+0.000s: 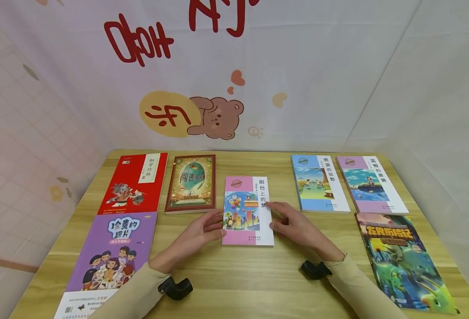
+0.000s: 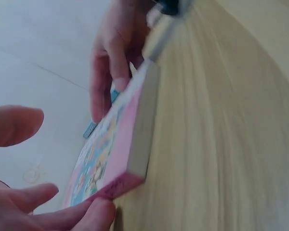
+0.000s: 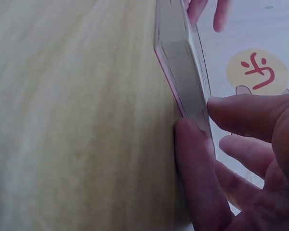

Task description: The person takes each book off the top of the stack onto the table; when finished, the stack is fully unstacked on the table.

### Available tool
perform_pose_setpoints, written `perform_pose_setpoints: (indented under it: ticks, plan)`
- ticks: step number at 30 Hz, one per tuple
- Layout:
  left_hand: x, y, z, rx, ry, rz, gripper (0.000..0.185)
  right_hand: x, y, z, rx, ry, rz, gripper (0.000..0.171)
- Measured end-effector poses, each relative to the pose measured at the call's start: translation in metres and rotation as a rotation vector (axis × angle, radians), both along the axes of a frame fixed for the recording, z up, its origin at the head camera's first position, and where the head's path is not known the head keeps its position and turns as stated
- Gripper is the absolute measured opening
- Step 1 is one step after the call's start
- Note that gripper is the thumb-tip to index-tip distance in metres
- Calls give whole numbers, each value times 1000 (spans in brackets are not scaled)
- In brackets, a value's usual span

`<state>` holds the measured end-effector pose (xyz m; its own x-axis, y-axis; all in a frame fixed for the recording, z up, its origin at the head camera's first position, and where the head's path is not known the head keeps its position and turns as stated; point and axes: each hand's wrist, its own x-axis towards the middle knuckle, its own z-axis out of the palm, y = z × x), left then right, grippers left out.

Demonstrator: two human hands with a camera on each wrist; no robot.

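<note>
Left hand (image 1: 202, 231), right hand (image 1: 294, 225) flank pink book (image 1: 247, 212), fingertips seemingly touching edges.

I see desk (image 1: 258, 283) of pale wood | red book (image 1: 134, 182) far left, purple book (image 1: 112, 257) just below it | green framed book (image 1: 191, 182) beside the red | two blue-picture books (image 1: 318, 182) (image 1: 371, 184) side by side far right | dinosaur book (image 1: 402, 261) near right | bear backdrop (image 1: 214, 117) behind
</note>
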<state>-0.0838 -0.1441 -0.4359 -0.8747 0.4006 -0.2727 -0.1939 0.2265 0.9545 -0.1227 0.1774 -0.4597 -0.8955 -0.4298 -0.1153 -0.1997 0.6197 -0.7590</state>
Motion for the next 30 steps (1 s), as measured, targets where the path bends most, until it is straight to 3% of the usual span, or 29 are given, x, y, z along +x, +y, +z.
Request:
perform_pose_setpoints:
  ticks: [4,10,14,19,22,26,30]
  plan:
    - [-1,5,-1,106,-75,65,69,0,1,0,0,20,4,56]
    - [-2,12,-6,265,-133,113,74,0,3,-1,-5,35,3,54]
    - [-4,19,-10,297,-124,159,74,1,2,-1,-9,30,4,53]
    - [-7,32,-13,280,-54,244,73,2,2,0,-21,-1,-7,54]
    - [-10,37,-12,236,-25,190,78,2,2,1,-27,-21,-12,54]
    - [-14,40,-12,225,-49,90,74,2,3,1,-29,-35,-17,54]
    - [-18,39,-16,294,-109,91,71,2,4,0,-42,-46,-17,54]
